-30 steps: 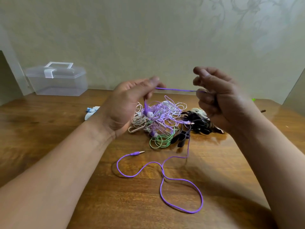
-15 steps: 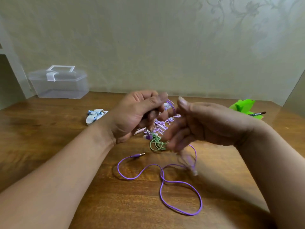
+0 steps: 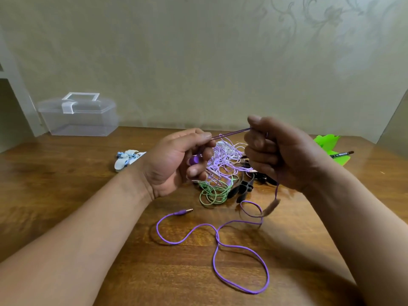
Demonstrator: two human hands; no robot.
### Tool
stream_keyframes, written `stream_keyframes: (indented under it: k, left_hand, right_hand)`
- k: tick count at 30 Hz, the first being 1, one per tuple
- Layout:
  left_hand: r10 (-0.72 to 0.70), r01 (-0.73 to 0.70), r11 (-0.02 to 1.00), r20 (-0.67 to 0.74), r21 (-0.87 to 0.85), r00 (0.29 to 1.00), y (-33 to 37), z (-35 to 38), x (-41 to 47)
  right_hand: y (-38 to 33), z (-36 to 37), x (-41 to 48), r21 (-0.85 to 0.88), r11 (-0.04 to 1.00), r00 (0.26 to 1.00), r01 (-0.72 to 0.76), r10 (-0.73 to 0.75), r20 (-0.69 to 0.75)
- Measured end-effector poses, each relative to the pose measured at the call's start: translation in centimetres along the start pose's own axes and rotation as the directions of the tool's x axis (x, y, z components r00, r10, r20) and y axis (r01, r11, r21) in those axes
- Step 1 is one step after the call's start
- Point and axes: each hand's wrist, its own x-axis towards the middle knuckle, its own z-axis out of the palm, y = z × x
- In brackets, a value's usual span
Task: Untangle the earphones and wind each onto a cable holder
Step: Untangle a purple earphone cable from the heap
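Gripping purple cable: left hand, right hand (above tangle, table centre).

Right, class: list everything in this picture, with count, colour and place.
box: one, clear, back left
bundle: one, blue-white, left of left hand
tangle: one, lilac-white, behind hands
coil: one, green, front of tangle
black pieces: several, black, right of coil
cable: one, purple, between hands, looping on near table
sheet: one, green, back right
pen: one, dark, by sheet
table: one, brown, underneath
left hand: one, pinching cable
right hand: one, gripping cable
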Motion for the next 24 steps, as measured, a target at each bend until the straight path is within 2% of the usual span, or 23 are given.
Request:
stream_keyframes:
  k: [3,7,10,13,19,24]
  left_hand:
    - [0.013,-0.013,1.0,-0.025,-0.025,1.0,0.1,-0.2,0.1]
    - [0.004,-0.004,1.0,0.026,0.0,1.0,0.0,-0.3,0.1]
    - [-0.017,0.015,1.0,0.061,0.025,0.998,-0.3,-0.5,0.3]
    - [0.002,-0.005,0.998,0.038,0.06,0.999,-0.4,-0.6,0.3]
    - [0.088,-0.084,0.993,0.04,-0.083,0.995,0.1,-0.8,0.3]
    - [0.112,-0.108,0.991,0.05,-0.075,0.992,0.0,-0.6,0.3]
  right_hand:
    - [-0.3,-0.2,0.0,0.102,0.994,0.999,0.036,-0.033,-0.026]
    - [-0.6,-0.9,0.2,0.187,0.98,0.997,0.061,-0.051,-0.061]
    - [-0.5,-1.3,0.4,0.196,0.978,0.996,0.07,-0.056,-0.075]
    - [-0.5,-1.6,0.3,0.186,0.979,0.993,0.082,-0.066,-0.094]
    - [-0.3,-1.5,0.5,0.177,0.979,0.983,0.101,-0.071,-0.168]
    - [0.0,-1.6,0.8,0.159,0.981,0.963,0.112,-0.068,-0.26]
